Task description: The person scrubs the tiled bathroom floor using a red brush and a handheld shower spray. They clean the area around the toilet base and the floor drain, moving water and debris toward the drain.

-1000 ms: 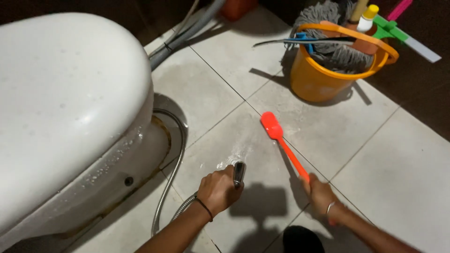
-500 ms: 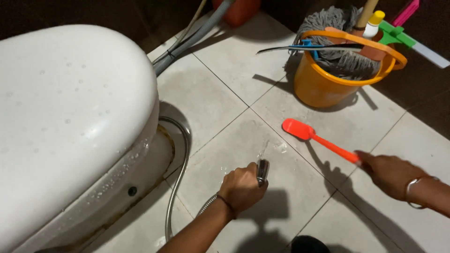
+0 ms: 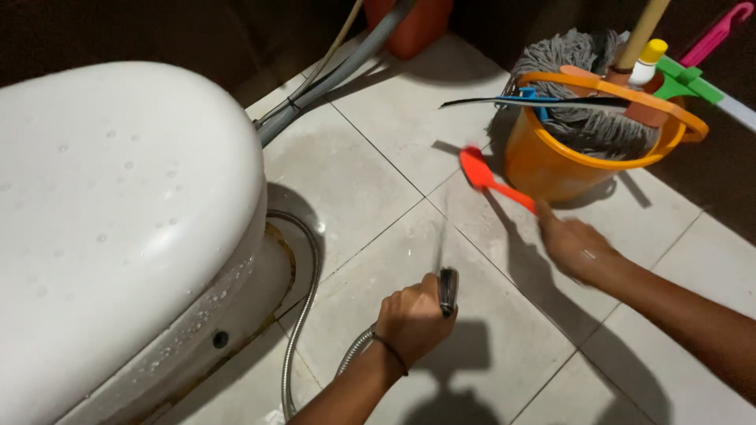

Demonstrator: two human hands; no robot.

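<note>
My left hand (image 3: 411,316) grips a metal hand sprayer (image 3: 447,290) low over the wet floor tiles (image 3: 370,181); its metal hose (image 3: 305,307) loops back around the toilet base. A thin jet of water leaves the nozzle toward the far tiles. My right hand (image 3: 573,245) holds the handle of a red-orange brush (image 3: 488,178), whose head rests on the tiles just left of the orange bucket (image 3: 551,165). A white toilet (image 3: 118,228) with its lid closed fills the left side, beaded with water drops.
The orange bucket holds a grey mop (image 3: 567,86) with a wooden handle, a blue-handled tool and a small bottle with a yellow cap (image 3: 647,61). A grey drain hose (image 3: 339,71) runs along the floor to a red container (image 3: 409,24) at the back wall.
My right hand has swung the red-orange brush from the tiles in front of me toward the far right, up beside the bucket. My left hand stays on the sprayer, still pointed forward.
</note>
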